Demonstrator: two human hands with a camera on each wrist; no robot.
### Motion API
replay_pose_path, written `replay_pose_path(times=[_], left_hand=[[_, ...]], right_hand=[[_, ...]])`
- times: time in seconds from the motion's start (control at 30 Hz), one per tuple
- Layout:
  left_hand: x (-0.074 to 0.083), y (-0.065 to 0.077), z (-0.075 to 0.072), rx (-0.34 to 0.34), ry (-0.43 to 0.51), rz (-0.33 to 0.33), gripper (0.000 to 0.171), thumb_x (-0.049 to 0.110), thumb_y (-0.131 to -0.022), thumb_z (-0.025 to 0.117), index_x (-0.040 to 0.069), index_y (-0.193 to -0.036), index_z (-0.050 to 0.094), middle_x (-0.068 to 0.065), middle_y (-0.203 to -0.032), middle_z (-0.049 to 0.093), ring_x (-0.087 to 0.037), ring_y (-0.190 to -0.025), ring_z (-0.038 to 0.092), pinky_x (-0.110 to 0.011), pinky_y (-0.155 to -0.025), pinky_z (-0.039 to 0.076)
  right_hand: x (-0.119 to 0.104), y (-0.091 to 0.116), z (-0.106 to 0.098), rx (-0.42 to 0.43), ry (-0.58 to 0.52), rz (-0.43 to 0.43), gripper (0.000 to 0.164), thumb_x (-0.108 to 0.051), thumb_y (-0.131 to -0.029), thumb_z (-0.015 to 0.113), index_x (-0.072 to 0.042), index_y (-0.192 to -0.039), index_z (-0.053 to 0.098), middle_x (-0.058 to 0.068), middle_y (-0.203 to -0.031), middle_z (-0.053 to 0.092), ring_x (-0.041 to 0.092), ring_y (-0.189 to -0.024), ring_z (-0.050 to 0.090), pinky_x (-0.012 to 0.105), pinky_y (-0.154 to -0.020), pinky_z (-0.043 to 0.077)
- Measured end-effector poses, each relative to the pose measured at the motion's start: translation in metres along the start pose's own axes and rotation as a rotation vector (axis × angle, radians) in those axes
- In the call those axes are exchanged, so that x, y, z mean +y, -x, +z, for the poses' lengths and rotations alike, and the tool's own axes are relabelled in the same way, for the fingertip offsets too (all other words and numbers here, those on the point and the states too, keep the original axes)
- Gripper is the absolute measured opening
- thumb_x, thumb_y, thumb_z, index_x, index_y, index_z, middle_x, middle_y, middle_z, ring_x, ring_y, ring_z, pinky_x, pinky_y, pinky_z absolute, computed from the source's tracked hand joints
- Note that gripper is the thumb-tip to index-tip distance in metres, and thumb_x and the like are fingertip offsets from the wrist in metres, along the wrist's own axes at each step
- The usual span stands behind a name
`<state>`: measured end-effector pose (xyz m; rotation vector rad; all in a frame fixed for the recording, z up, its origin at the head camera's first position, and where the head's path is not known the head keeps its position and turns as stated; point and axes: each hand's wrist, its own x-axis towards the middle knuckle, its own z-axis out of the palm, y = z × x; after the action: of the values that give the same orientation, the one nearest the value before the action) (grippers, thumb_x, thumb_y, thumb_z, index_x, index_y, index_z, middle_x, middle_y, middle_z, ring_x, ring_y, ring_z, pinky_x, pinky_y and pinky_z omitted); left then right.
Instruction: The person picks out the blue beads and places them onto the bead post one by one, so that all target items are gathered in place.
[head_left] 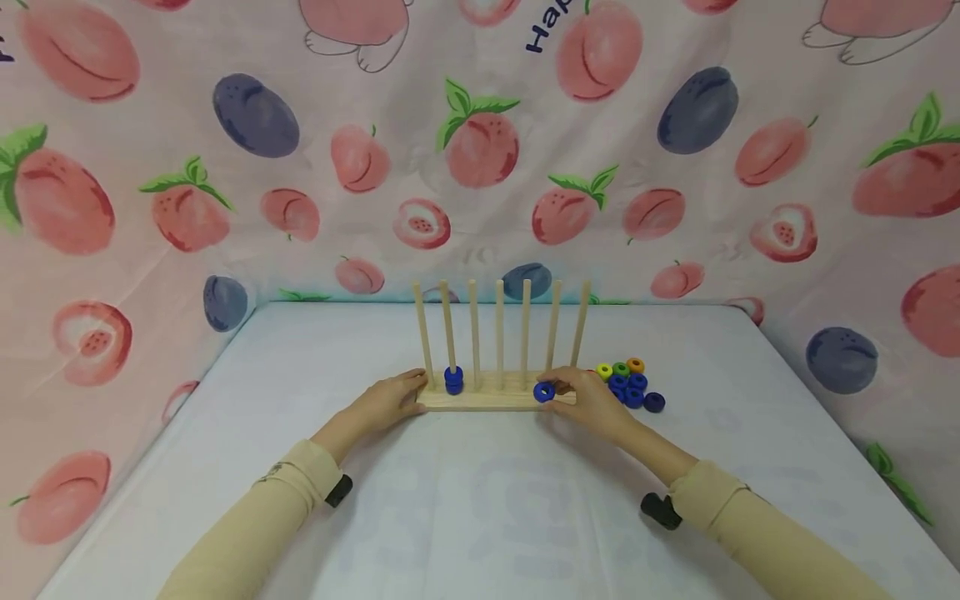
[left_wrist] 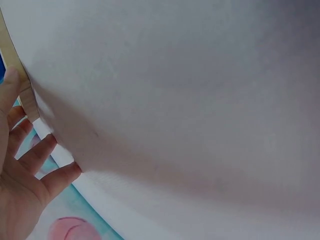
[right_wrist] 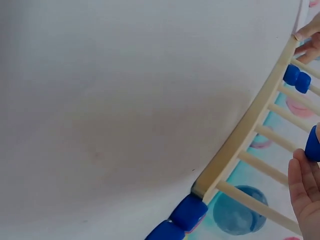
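Observation:
A wooden peg rack (head_left: 487, 404) with several upright pegs stands on the table. Two blue rings (head_left: 453, 385) are stacked on its second peg from the left. My left hand (head_left: 386, 402) holds the rack's left end, the thumb at the front and fingers around the end; the left wrist view shows the thumb (left_wrist: 9, 89) against the wood. Between thumb and fingers my right hand (head_left: 596, 404) pinches a blue ring (head_left: 537, 393), hole facing me, in front of the pegs toward the right end. That ring (right_wrist: 312, 146) appears at the right wrist view's edge.
Loose rings lie beside the rack's right end: several blue ones (head_left: 655, 404), plus yellow, green (head_left: 620, 374) and orange ones, with a bit of red partly hidden behind my right hand. A white cloth (head_left: 465, 500) covers the table. A fruit-print curtain (head_left: 480, 217) hangs behind.

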<state>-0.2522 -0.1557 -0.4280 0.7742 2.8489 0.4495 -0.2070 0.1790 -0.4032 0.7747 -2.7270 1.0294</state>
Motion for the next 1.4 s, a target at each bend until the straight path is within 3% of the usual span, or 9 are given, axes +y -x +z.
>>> replay_pose_path(times=[0.53,0.73,1.07,1.4], left_hand=[[0.000,-0.002,0.001,0.010,0.011,-0.001,0.057,0.027,-0.092,0.060,-0.002,-0.138,0.044,-0.020,-0.147,0.038,-0.041,-0.132,0.040,-0.052,-0.109,0.034],[-0.002,-0.003,0.003,0.005,0.005,-0.014,0.058,0.029,-0.092,0.060,-0.001,-0.139,0.043,-0.019,-0.148,0.038,-0.041,-0.132,0.040,-0.053,-0.109,0.035],[0.000,-0.002,0.001,0.000,0.029,-0.023,0.058,0.029,-0.091,0.062,0.000,-0.138,0.044,-0.018,-0.147,0.039,-0.040,-0.133,0.039,-0.053,-0.110,0.033],[0.003,-0.005,-0.003,-0.009,0.050,-0.031,0.057,0.027,-0.089,0.065,-0.001,-0.136,0.047,-0.018,-0.146,0.041,-0.040,-0.133,0.040,-0.052,-0.110,0.034]], right_hand=[[-0.008,-0.011,0.007,0.149,-0.115,-0.149,0.034,0.001,-0.074,0.076,0.002,-0.107,0.067,0.011,-0.093,0.067,0.019,-0.076,0.064,0.038,-0.070,0.058],[-0.017,-0.015,0.006,0.152,-0.141,-0.157,0.035,-0.002,-0.075,0.076,0.002,-0.108,0.067,0.012,-0.094,0.067,0.018,-0.075,0.063,0.032,-0.070,0.058],[-0.024,-0.019,0.010,0.145,-0.140,-0.169,0.036,-0.002,-0.076,0.075,0.005,-0.110,0.065,0.015,-0.098,0.066,0.023,-0.079,0.065,0.039,-0.073,0.058],[-0.027,-0.025,0.016,0.205,-0.135,-0.221,0.033,-0.001,-0.075,0.076,0.002,-0.106,0.066,0.013,-0.097,0.068,0.020,-0.078,0.065,0.034,-0.072,0.058]])
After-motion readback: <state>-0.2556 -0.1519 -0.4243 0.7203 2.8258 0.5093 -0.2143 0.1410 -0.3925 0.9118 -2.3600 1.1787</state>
